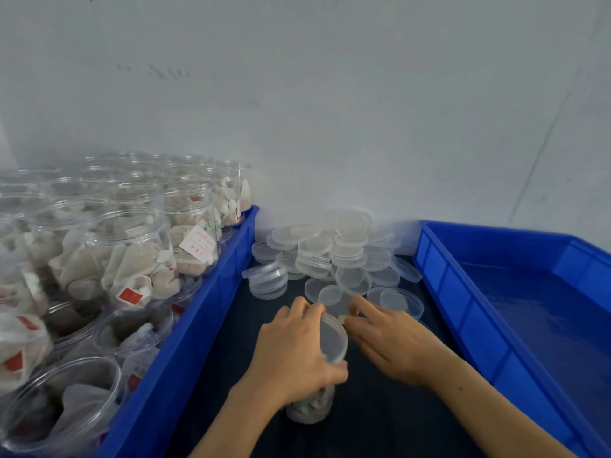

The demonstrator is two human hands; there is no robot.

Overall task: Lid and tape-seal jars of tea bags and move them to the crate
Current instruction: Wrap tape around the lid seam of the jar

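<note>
A clear jar of tea bags [310, 408] stands on the dark table between two blue crates, with a translucent lid [332, 338] on top. My left hand [291, 355] grips the jar round its lid from the left. My right hand [386, 342] is at the lid's right edge, its fingertips pinching a small pale piece of tape [342, 319] against the rim. The left blue crate [185, 342] holds several open jars of tea bags [132, 259]. The right blue crate [515, 312] shows only its blue floor.
A heap of loose translucent lids [330, 256] lies on the dark table [380, 418] behind the jar, against the white wall. The crate walls flank the narrow working strip on both sides.
</note>
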